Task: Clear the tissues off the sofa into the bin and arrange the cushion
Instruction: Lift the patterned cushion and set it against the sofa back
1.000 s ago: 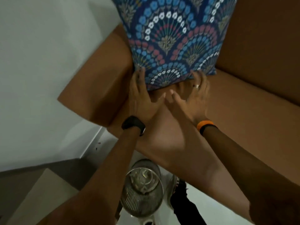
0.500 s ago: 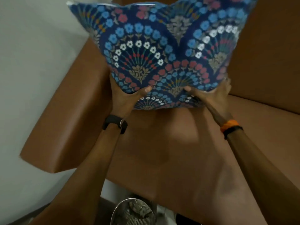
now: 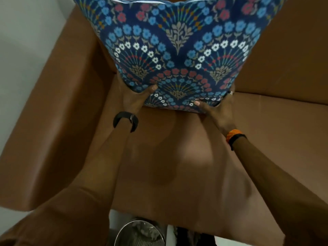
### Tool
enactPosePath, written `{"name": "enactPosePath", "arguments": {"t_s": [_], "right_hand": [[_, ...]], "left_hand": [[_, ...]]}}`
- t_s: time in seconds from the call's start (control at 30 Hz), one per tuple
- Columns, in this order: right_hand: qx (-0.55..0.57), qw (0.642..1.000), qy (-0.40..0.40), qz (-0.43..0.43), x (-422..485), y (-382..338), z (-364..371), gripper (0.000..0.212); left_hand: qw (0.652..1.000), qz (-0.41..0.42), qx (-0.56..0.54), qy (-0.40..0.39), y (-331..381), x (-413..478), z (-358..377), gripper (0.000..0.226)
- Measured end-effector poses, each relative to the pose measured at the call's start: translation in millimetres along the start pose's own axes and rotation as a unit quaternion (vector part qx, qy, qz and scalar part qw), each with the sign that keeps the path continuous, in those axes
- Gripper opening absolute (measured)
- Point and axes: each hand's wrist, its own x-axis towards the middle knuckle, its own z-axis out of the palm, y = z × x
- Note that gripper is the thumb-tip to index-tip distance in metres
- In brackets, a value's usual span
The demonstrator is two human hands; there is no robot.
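head view: two hands, left hand (image 3: 132, 99) and right hand (image 3: 217, 108), grip one cushion (image 3: 179, 50).

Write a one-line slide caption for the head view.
Both bare hands, left and right, grip the blue floral-patterned cushion by its lower edge above the brown leather sofa.

Place: I read this as a home living room.
Seating: I see a brown leather-look sofa (image 3: 177, 166) with a broad armrest (image 3: 53, 121) and a tall backrest.
Soft furnishing: a blue floral-patterned cushion (image 3: 177, 50) stands on the seat.
Walls: plain white wall (image 3: 26, 41) beside the armrest.
Floor: a metal mesh bin (image 3: 140, 235) sits just before the sofa, crumpled tissues (image 3: 142, 231) inside.
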Motion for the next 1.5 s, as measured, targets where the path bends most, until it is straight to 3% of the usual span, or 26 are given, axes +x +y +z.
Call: {"name": "enactPosePath", "arguments": {"t_s": [0.07, 0.13, 0.23, 0.3, 0.33, 0.47, 0.57, 0.7, 0.8, 0.87, 0.93, 1.0, 1.13, 1.2, 1.33, 1.43, 1.5], "right_hand": [[-0.088, 0.994, 0.063, 0.027, -31, 11, -5, 0.106], [-0.255, 0.961, 0.094, 0.043, -68, 26, -22, 0.094], [-0.451, 0.89, 0.062, -0.01, -117, 59, -66, 0.087], [-0.497, 0.867, 0.04, -0.002, -139, 86, -107, 0.092], [-0.51, 0.86, 0.03, 0.009, -146, 97, -124, 0.094], [-0.539, 0.841, 0.017, 0.052, -179, 137, -196, 0.101], [-0.527, 0.846, 0.031, 0.076, -197, 148, -242, 0.103], [-0.486, 0.862, 0.082, 0.119, -207, 149, -324, 0.099], [-0.408, 0.879, 0.181, 0.166, -202, 150, -408, 0.096], [-0.28, 0.895, 0.29, 0.192, -194, 150, -460, 0.101], [-0.168, 0.879, 0.41, 0.178, -185, 146, -511, 0.111], [-0.066, 0.871, 0.465, 0.145, -173, 142, -553, 0.119], [0.027, 0.904, 0.394, 0.165, -155, 154, -614, 0.132], [0.029, 0.922, 0.349, 0.163, -153, 156, -621, 0.121], [0.004, 0.956, 0.273, 0.105, -142, 142, -612, 0.076], [-0.007, 0.978, 0.198, 0.057, -116, 125, -592, 0.07], [-0.01, 0.987, 0.158, 0.037, -96, 127, -577, 0.077]], "left_hand": [[0.998, -0.033, 0.035, 0.04, -13, -36, 19, 0.114], [0.983, -0.053, 0.174, 0.038, -21, -95, 46, 0.114], [0.919, 0.111, 0.362, -0.11, -43, -167, 85, 0.094], [0.859, 0.206, 0.431, -0.187, -54, -199, 121, 0.086], [0.847, 0.212, 0.442, -0.207, -57, -208, 136, 0.086], [0.817, 0.221, 0.464, -0.261, -59, -252, 211, 0.09], [0.802, 0.242, 0.466, -0.285, -46, -278, 262, 0.09], [0.808, 0.272, 0.412, -0.321, -4, -299, 342, 0.088], [0.818, 0.276, 0.34, -0.373, 45, -300, 418, 0.093], [0.841, 0.231, 0.28, -0.4, 81, -295, 467, 0.103], [0.864, 0.169, 0.228, -0.416, 117, -288, 517, 0.115], [0.88, 0.11, 0.159, -0.435, 147, -277, 558, 0.125], [0.87, 0.026, 0.054, -0.49, 179, -263, 614, 0.134], [0.874, 0.035, 0.055, -0.481, 180, -266, 620, 0.133], [0.929, 0.059, 0.02, -0.364, 167, -279, 578, 0.129], [0.963, 0.065, 0.02, -0.261, 147, -275, 530, 0.125], [0.97, 0.048, 0.046, -0.236, 135, -267, 509, 0.126]]}}
